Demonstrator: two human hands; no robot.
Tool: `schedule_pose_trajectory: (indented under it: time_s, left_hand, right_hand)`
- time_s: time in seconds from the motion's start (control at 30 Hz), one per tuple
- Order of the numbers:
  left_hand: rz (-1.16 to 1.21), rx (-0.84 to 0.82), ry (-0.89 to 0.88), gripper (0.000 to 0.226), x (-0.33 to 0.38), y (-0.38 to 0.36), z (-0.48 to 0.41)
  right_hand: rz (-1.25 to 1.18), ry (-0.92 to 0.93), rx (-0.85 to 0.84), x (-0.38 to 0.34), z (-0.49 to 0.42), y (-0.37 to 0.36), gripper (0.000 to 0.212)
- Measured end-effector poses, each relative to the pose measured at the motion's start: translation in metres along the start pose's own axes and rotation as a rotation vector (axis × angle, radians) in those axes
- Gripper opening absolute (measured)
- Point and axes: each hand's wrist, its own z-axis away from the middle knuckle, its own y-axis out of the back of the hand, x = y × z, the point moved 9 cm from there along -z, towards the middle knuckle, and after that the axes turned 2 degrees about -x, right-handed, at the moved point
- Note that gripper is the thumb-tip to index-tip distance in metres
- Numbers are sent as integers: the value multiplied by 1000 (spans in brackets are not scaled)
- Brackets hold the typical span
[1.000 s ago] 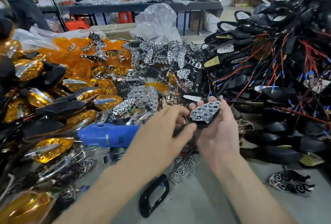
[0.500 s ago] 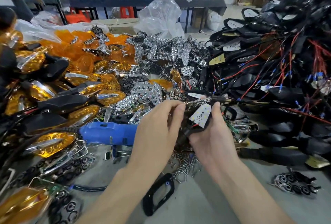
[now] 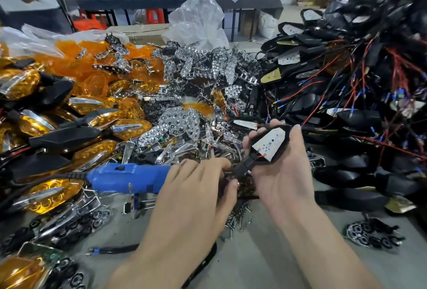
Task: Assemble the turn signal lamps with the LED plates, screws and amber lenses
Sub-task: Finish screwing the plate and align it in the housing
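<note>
Glossy amber plastic lenses [image 3: 57, 191]; shiny chrome reflectors [image 3: 178, 122]; matt black housings [image 3: 64, 137].

At centre: lamp housing [image 3: 270, 144] in right hand [image 3: 284, 177]. At 7 o'clock of it, on table [image 3: 265, 265]: screw pile [image 3: 238, 217]. At 9 o'clock: screwdriver [image 3: 129, 179], finished lamps [image 3: 57, 127] beyond. At 11 o'clock: reflector heap [image 3: 208, 66]. At 10 o'clock: lens pile [image 3: 92, 57]. At 2 o'clock: wired housings [image 3: 346, 80].

Right hand [image 3: 284, 173] palm up, fingers curled around lamp [image 3: 270, 144], left hand [image 3: 196, 194] just beside it, knuckles up, thumb and forefinger pinching lamp's stem, both wrists bare, angled inward
</note>
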Motion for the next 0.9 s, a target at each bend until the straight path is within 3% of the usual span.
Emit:
schedule_pose_trajectory:
  time_s: [0.17,0.5,0.7,0.9]
  left_hand:
    - [-63,36,-64,26,2,-2,1]
    - [89,214,176,21,-58,42,-3]
    - [219,244,247,21,-81,49,-2]
    - [60,304,212,22,-76,41,-4]
  right_hand:
    - [-110,6,-16,-7,-1,1,43]
    - [385,-160,-186,9,10,-13,32]
    - [397,-140,-336,16,22,-29,34]
    - [426,-103,-302,16,20,-26,37]
